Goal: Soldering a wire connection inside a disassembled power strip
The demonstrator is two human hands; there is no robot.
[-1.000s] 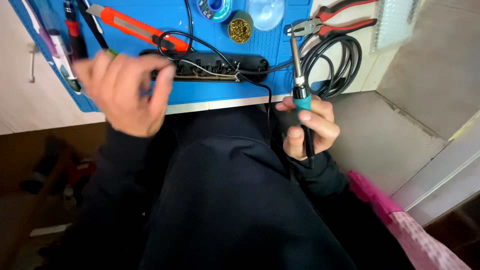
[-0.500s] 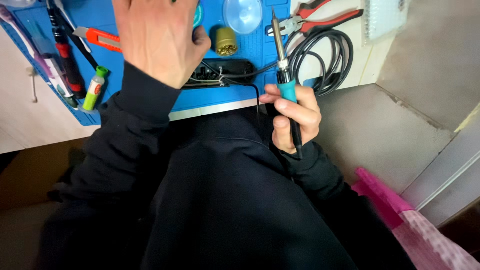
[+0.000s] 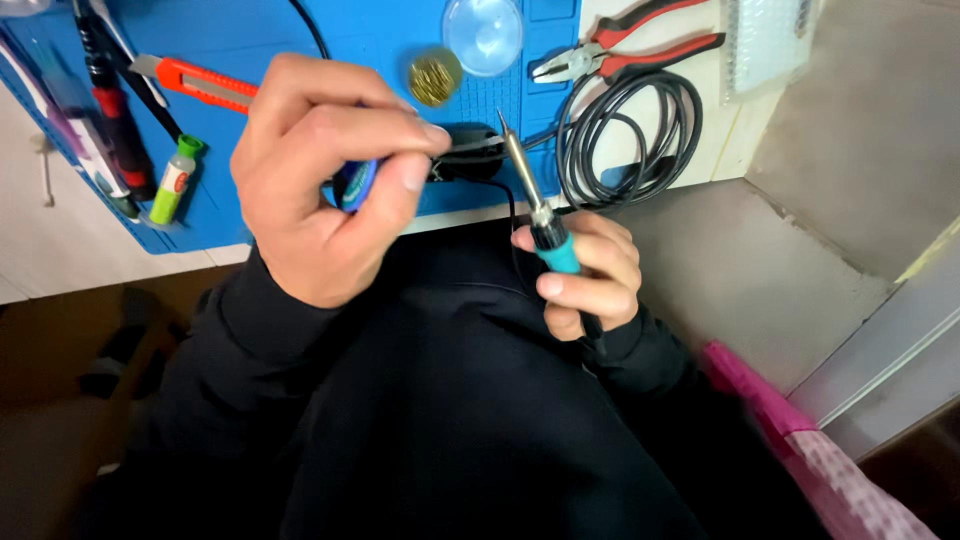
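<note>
- Soldering iron (image 3: 545, 225), tip up, sits gripped in my right hand (image 3: 580, 275) just off the surface's near edge.
- My left hand (image 3: 320, 185) pinches a small blue spool (image 3: 357, 185) above the blue mat (image 3: 300, 30).

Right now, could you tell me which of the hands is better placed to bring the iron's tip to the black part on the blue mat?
Probably the right hand: it grips the soldering iron, whose tip already hangs beside the black part. The left hand pinches a small blue object.
</note>
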